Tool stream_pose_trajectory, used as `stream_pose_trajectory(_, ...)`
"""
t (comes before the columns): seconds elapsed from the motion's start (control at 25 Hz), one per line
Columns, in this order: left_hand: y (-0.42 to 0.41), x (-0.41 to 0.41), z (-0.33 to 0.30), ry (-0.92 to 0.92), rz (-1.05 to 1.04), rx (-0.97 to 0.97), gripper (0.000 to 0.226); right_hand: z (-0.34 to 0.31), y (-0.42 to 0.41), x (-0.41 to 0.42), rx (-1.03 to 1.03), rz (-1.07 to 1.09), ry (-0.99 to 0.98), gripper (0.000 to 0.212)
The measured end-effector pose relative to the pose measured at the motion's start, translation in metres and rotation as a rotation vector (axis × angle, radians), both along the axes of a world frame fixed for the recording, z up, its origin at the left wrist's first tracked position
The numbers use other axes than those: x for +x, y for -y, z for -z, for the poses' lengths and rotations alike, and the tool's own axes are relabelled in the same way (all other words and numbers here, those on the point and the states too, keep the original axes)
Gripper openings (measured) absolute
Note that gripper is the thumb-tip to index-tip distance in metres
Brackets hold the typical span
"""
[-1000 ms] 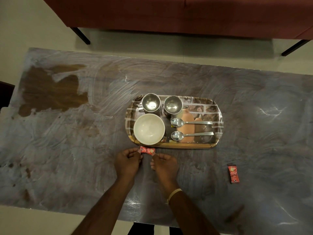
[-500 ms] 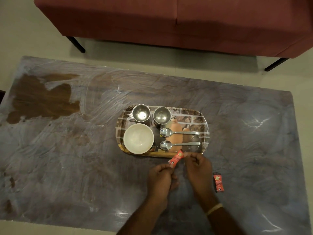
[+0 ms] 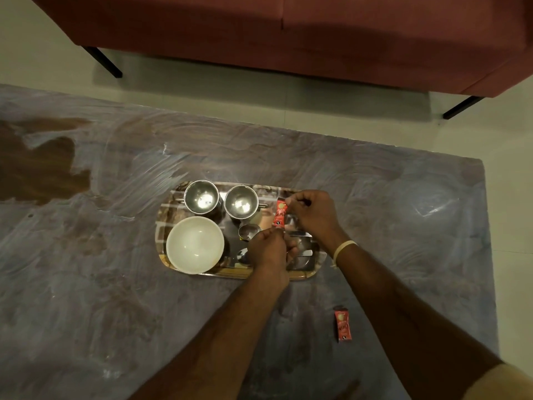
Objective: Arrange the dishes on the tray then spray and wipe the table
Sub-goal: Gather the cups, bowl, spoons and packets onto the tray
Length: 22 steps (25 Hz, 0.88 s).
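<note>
Both hands work over the right half of the tray, which sits near the middle of the counter, its long side running parallel to the counter's near edge. The right hand pinches the top end of a small red sachet between thumb and forefinger, and the left hand pinches the bottom end, its other fingers curled in. Held at both ends, the sachet is stretched flat and straight, which lets it be laid down square instead of crumpled.

The sachet's long axis runs from the tray's far rim toward its near rim, across the tray's length, with the top end leaning slightly toward the counter's far edge. That sets it crosswise to the two spoons, whose bowls point toward the white bowl and whose handles run along the tray toward its right end, mostly hidden under the hands. I judge the sachet is being placed in the free patch at the tray's far right, beside the right-hand steel cup.

The two steel cups stand upright side by side along the tray's far rim, the white bowl in the near left corner, so the flat things get the open right side.

A second sachet lies on the counter, well apart from the tray, toward the near right corner, its long axis also running near to far. It likely goes next, before any spraying.
</note>
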<state>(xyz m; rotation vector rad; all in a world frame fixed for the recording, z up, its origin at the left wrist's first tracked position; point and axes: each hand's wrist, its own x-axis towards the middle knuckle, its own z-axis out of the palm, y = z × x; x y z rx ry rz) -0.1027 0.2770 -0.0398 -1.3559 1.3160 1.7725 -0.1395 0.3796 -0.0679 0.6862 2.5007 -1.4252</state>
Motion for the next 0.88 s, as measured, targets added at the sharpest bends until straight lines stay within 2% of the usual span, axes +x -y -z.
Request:
stream_pose_trajectory(0.2,-0.008,-0.013,0.017,-0.013,0.006,-0.230,0.013,0.013,-0.004,-0.013,0.251,-0.142,0.010,0.013)
stream_pose_trajectory(0.32,-0.010,-0.015,0.021,-0.049,0.032,-0.373,0.012,0.010,-0.004,-0.013,0.341,-0.193,-0.001,0.014)
stream_pose_trajectory(0.48,-0.009,-0.012,0.036,-0.075,0.075,-0.455,0.012,0.009,-0.001,-0.012,0.418,-0.266,-0.044,0.017)
stream_pose_trajectory(0.64,-0.005,-0.006,0.035,-0.141,0.115,-0.531,0.015,0.009,0.004,-0.013,0.355,-0.251,-0.091,0.019)
stream_pose_trajectory(0.76,0.002,0.016,0.016,-0.236,0.172,-0.569,0.020,-0.003,-0.011,-0.002,0.167,-0.107,-0.176,0.016)
stream_pose_trajectory(0.88,0.014,0.060,-0.002,-0.305,0.281,-0.515,0.017,-0.022,-0.043,0.035,0.077,-0.013,-0.124,0.010)
